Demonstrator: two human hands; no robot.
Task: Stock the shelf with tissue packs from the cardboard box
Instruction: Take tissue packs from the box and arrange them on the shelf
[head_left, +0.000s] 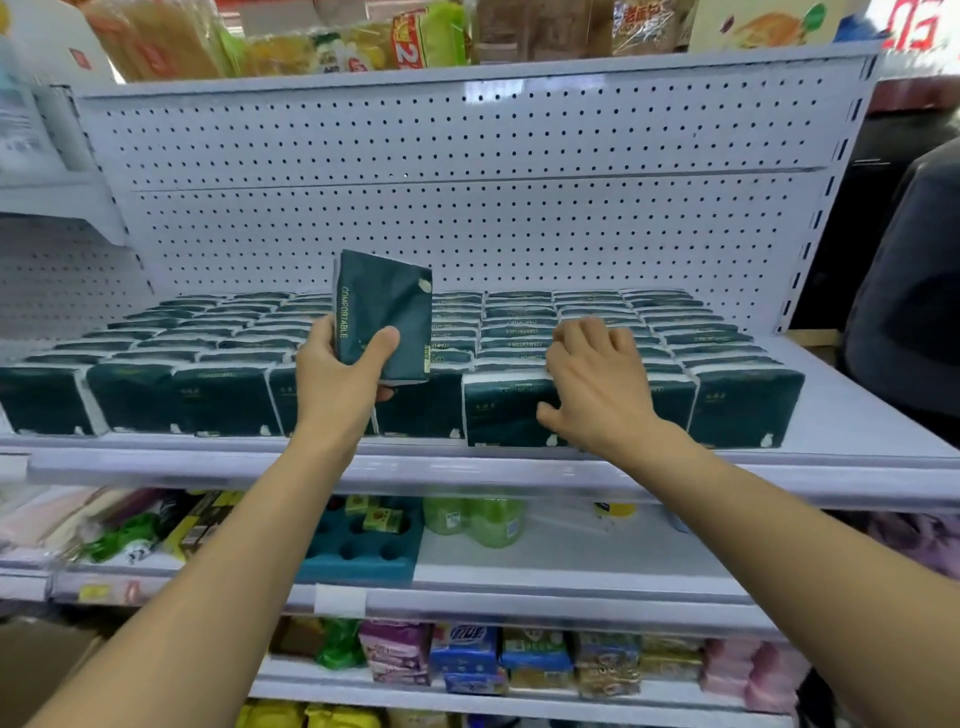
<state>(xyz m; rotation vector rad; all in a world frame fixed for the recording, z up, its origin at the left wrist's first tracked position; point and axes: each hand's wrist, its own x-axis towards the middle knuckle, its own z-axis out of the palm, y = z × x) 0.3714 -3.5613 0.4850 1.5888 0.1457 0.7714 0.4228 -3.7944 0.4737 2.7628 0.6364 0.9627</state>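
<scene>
Two bare hands worked at a white shelf (857, 415) in the middle of the frame. The left hand (337, 371) held one dark green pack (384, 312) upright and a little tilted, just left of the frame's centre and above the front row. Its thumb lay across the front face of the pack and the other fingers were curled behind it, so its grip was closed on the pack. The word COMFORTABLE ran along the pack's left edge.

The right hand (597, 379) was to the right of centre. Its fingers were bent over the top edge of a front-row pack (501, 410), and its thumb touched the front face of that pack, low down. This front-row pack stood a little further forward than its neighbours.

Many more green packs, the rows (208, 332), filled the shelf from the left edge of the frame almost to the right end, standing side by side in several lines from front to back. A bare strip of the shelf was at its far right. Behind them rose a white pegboard (467, 156) with small holes.

On the lower shelf, below the forearms, stood a teal tray (358, 551) with round holes and pale green bottles (478, 519) beside it. Colourful packets (467, 654) lay lower still. At the lower left corner a brown cardboard surface (47, 654) showed, blurred.
</scene>
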